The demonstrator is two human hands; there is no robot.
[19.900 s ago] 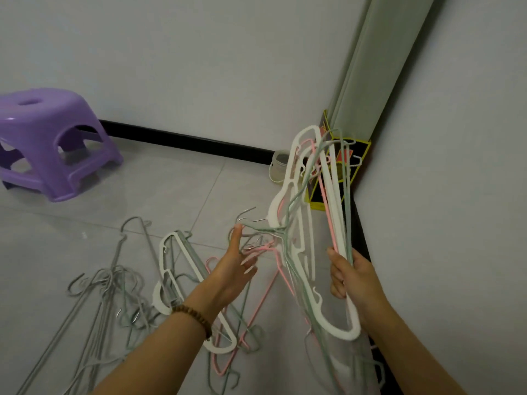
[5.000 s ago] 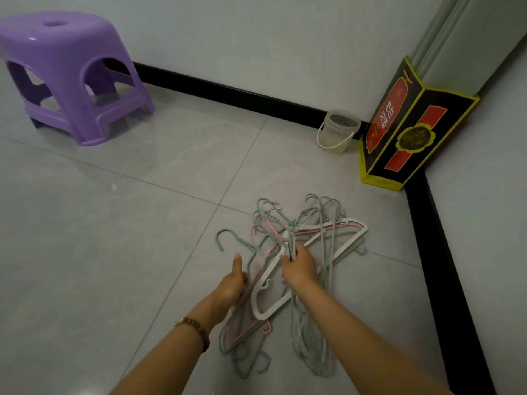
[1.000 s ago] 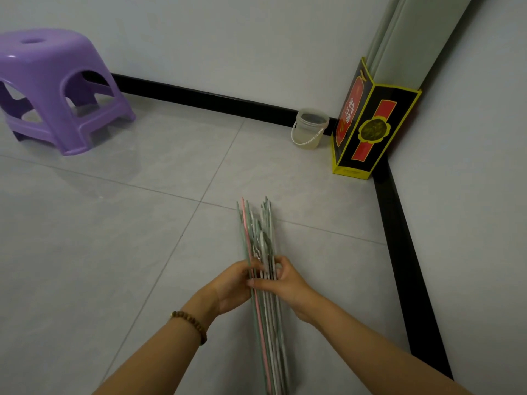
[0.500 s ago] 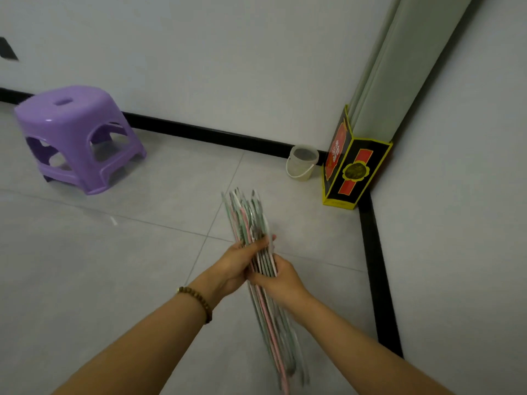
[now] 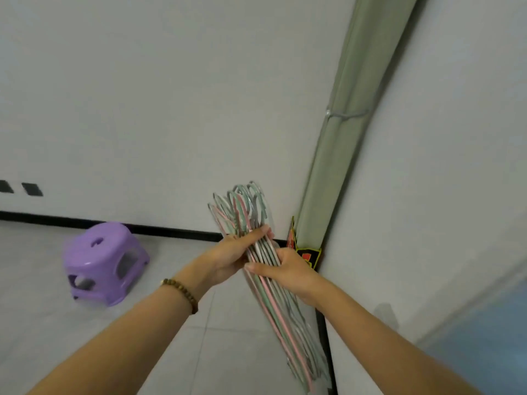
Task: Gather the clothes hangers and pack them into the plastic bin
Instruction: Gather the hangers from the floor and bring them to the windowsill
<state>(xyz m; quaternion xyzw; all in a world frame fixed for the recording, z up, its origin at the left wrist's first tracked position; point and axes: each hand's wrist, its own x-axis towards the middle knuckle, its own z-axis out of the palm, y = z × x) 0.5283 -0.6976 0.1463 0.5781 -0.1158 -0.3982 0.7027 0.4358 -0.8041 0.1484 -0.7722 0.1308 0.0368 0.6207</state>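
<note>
both hands hold one tight bundle of clothes hangers (image 5: 281, 312) in the air above the tiled floor (image 5: 57, 323), close to the corner of the room. the hangers are thin wire ones, mint, pink and grey, stacked flat against each other with their hooks together at the top and their bottom bars slanting down toward the lower right. the left hand (image 5: 228, 252), with a bead bracelet (image 5: 182, 292) on its wrist, has its fingers curled over the bundle just under the hooks. the right hand (image 5: 288, 273) grips it from the other side, just below, thumb across the front.

the gathering looks done: no loose hanger shows on the visible floor, though the part near the person's feet is out of view. the packing is left. no plastic bin appears here, so i cannot tell where it stands or how near it is. a purple plastic stool (image 5: 105, 260) sits by the far wall's black skirting (image 5: 171, 230). a black and yellow box (image 5: 306, 252) stands in the corner at the foot of a green pipe casing (image 5: 336, 138), partly hidden behind the hangers.
</note>
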